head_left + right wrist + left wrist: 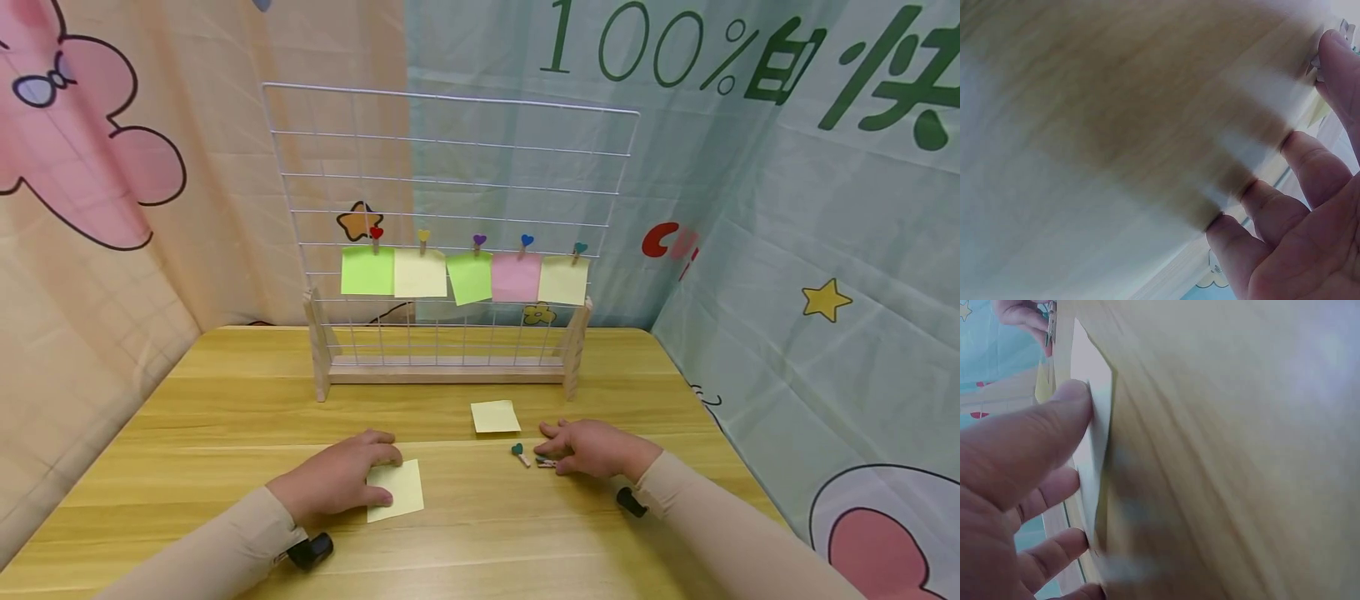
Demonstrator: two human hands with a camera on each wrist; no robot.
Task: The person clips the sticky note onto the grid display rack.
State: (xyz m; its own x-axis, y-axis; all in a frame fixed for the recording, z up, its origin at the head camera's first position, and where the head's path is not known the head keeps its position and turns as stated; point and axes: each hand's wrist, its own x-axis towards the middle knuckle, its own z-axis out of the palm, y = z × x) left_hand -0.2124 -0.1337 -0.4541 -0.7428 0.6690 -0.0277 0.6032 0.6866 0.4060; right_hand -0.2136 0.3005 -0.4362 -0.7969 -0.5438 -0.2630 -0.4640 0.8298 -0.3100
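Observation:
My left hand (341,475) rests on a pale yellow sticky note (401,492) lying on the table. In the left wrist view its thumb (1072,403) lies over the note (1094,437), and the other fingertips touch down along the far edge. My right hand (596,447) is lowered to the table with fingers spread, its thumb right at a small clothespin (545,461). A clothespin with a teal heart (521,454) lies just left of it. Another pale yellow note (495,417) lies just beyond these pins.
Behind the notes stands a white wire grid rack (450,333) on a wooden base (446,372). Several green, yellow and pink notes (516,277) hang from it on heart-topped clothespins. Printed curtains (750,233) enclose the wooden table (480,550) at the back and sides.

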